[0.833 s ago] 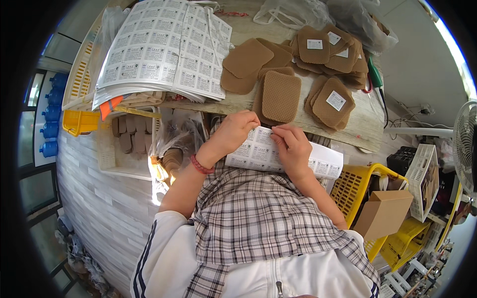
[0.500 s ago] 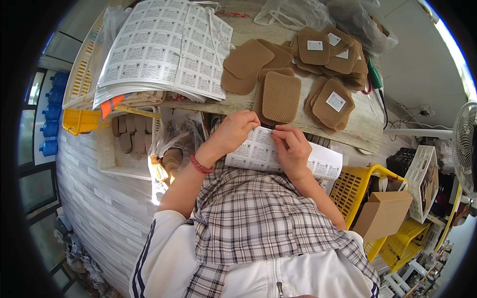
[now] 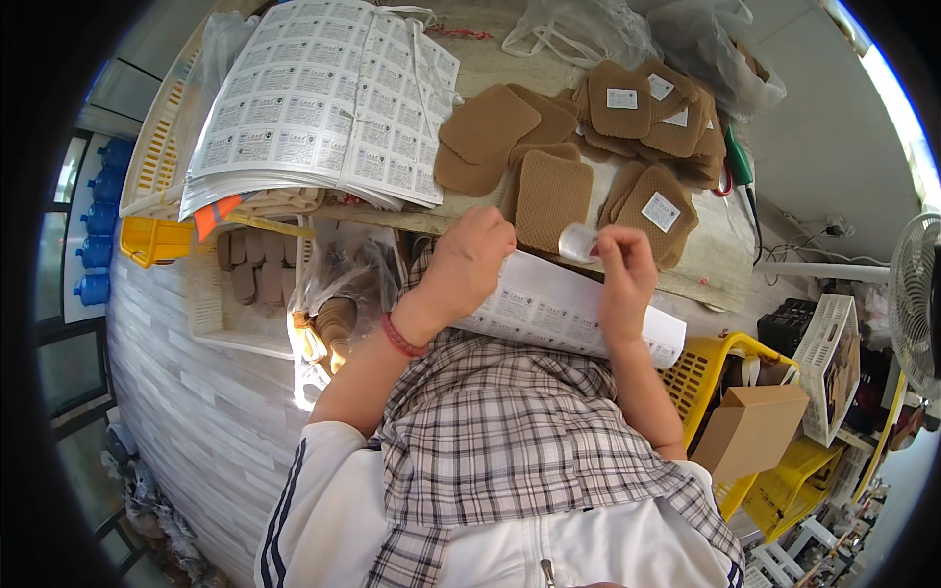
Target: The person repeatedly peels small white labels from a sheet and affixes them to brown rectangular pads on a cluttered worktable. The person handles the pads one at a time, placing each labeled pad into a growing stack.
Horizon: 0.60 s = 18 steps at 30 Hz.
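My left hand [image 3: 474,257] is closed on the upper left edge of a sheet of printed labels [image 3: 549,312] that lies curled across my lap. Pinched in my right hand [image 3: 625,274] is a small white label [image 3: 578,242], bent and off the sheet. It is held just over the near corner of a brown textured pad [image 3: 554,196] at the table's front edge; I cannot tell whether they touch. Beside it on the right, another brown pad bears a white label [image 3: 661,211]. Farther back right lie several labelled pads [image 3: 619,101], and plain pads [image 3: 490,122] lie to the left.
A thick stack of label sheets [image 3: 284,108] covers the table's left side. Green-handled scissors [image 3: 737,157] lie at the right edge, near plastic bags [image 3: 720,49]. A yellow basket [image 3: 701,377] with a cardboard box [image 3: 752,428] stands at my right; a pale crate [image 3: 206,294] sits lower left.
My right hand has lifted away from the sheet, rightward and up, with a label peeled off in its fingers. My left hand stays at the sheet's edge.
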Tool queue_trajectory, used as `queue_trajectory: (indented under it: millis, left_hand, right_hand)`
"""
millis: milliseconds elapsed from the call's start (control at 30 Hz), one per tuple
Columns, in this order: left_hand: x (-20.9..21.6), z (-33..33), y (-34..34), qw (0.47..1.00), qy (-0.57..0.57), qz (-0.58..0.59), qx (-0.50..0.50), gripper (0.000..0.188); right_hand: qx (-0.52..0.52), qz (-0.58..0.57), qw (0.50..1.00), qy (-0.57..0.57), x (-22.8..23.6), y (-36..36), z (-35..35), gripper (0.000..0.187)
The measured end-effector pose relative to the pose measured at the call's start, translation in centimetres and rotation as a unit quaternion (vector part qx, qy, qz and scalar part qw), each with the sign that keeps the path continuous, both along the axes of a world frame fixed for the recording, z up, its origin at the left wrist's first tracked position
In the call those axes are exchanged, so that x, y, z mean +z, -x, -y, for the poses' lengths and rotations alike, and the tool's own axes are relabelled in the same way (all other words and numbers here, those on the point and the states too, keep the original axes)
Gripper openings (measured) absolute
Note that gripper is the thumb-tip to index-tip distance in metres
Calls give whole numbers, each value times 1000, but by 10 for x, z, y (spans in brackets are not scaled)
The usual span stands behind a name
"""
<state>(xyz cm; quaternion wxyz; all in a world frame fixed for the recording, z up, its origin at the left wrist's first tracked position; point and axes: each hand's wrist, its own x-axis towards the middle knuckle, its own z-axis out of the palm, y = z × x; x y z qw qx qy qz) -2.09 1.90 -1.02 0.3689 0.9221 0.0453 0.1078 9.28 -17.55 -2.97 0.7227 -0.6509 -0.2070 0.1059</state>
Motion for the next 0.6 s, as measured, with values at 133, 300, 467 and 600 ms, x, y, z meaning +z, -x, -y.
queue_trajectory:
  millis: [133, 300, 467, 600]
  left_hand:
    - [-12, 16, -10, 989, -58, 134, -21, 8]
    - [-21, 16, -17, 988, -91, 118, -33, 12]
    - [-21, 14, -18, 989, -86, 120, -30, 9]
    - [-19, 13, -19, 989, -82, 118, -31, 10]
  right_hand:
    - [29, -52, 995, 85, 0, -52, -10, 7]
    - [64, -68, 987, 130, -12, -77, -34, 8]
    - [48, -67, 978, 194, -19, -77, -45, 8]
    - [40, -49, 974, 215, -23, -78, -47, 9]
